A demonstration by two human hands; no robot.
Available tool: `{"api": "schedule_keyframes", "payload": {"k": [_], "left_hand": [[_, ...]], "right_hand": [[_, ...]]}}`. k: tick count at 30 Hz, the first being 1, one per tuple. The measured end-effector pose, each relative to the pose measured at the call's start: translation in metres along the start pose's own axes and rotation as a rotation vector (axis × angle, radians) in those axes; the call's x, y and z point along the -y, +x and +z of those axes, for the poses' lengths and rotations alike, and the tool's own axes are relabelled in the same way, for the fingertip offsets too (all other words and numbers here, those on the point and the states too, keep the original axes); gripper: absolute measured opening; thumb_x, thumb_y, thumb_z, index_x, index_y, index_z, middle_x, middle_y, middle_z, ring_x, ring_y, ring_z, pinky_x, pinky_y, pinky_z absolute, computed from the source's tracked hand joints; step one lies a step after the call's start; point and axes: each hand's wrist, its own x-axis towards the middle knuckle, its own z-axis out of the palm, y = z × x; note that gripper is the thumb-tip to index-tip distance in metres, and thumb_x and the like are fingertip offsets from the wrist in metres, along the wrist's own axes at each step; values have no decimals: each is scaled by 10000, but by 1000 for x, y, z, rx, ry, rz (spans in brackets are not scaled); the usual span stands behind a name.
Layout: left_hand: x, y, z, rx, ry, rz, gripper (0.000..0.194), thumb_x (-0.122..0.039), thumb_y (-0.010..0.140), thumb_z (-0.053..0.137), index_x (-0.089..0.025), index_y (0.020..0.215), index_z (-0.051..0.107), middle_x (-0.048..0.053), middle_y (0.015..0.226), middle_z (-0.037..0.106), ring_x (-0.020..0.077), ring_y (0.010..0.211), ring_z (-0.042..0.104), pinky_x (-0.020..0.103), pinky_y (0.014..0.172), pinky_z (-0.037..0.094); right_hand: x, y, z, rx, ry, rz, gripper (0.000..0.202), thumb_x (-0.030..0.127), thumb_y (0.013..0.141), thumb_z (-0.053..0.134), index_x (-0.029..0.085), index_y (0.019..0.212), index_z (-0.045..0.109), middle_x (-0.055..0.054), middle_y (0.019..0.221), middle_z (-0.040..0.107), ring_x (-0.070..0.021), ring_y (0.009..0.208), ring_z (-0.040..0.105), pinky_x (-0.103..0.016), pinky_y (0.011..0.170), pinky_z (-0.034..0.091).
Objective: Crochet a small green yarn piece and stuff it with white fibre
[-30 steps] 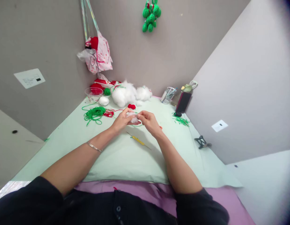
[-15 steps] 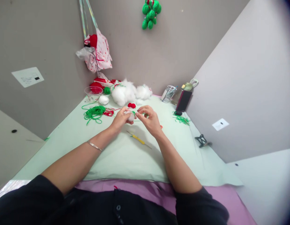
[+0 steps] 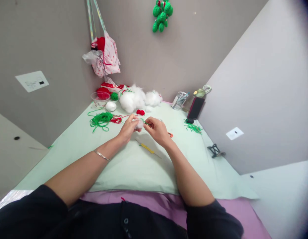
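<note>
A yellow-handled tool (image 3: 147,148) lies on the pale green cloth (image 3: 134,169). Just beyond it, the person's left hand (image 3: 129,128) holds a white tuft (image 3: 139,125), its fingers curled and pinching it. The right hand (image 3: 156,130), also beyond the tool, is close beside the tuft, its fingers bent near a green strand (image 3: 145,122); whether they pinch it, one cannot tell. Farther beyond the tool sit a small red piece (image 3: 140,112) and white fluff (image 3: 130,99); to its far left lies tangled green yarn (image 3: 101,120).
</note>
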Motion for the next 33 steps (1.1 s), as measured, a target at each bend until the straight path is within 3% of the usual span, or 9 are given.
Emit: {"api": "schedule_keyframes", "payload": {"k": [5,9,12,16,21,25,28,33], "left_hand": [[7,0,1,64,-16,-17,190,-190,764,632,-219,841,460,-50,625,641,105,550,599,224,598,486],[8,1,2,146,-36,-11,257,-348,837,676,-218,847,454,-26,715,672,118,597,646,258,640,527],[9,2,1,225,-22,2,389,-406,790,787,-217,883,460,-10,742,701,145,658,693,287,698,553],[9,2,-1,274,11,20,440,-406,751,839,-210,897,473,-9,731,713,160,685,721,314,741,577],[2,2,-1,220,63,44,387,-403,771,780,-205,863,461,-3,781,728,142,611,707,312,674,586],[1,5,-4,130,160,72,313,-263,738,745,-220,810,443,-54,583,657,129,477,626,256,552,505],[3,5,-4,60,214,115,259,-197,733,692,-230,795,443,-86,492,592,128,447,579,233,519,439],[2,-3,1,-4,226,186,195,-186,787,654,-232,821,467,-88,523,601,122,514,588,227,584,428]], "right_hand": [[5,1,3,-11,-37,66,115,285,836,615,219,742,626,41,613,512,-144,633,445,-279,668,311],[6,3,1,-50,-20,138,124,252,797,602,214,680,590,54,573,475,-132,594,416,-275,631,290],[1,4,-2,-73,21,182,149,276,787,601,214,656,569,62,548,445,-126,577,398,-274,605,278],[-6,5,-6,-48,124,205,212,369,832,578,207,695,590,46,576,529,-127,583,437,-267,593,309],[-4,5,-8,84,262,152,290,429,876,537,191,731,617,0,692,648,-132,630,496,-271,635,385],[8,0,-4,160,310,108,229,359,869,556,194,722,614,24,643,613,-116,583,425,-265,597,336],[13,-2,1,168,337,104,221,336,862,575,195,694,601,26,631,607,-106,561,387,-265,580,308],[7,3,9,99,407,174,306,465,872,551,210,702,559,40,574,544,-105,522,354,-260,530,290]]}}
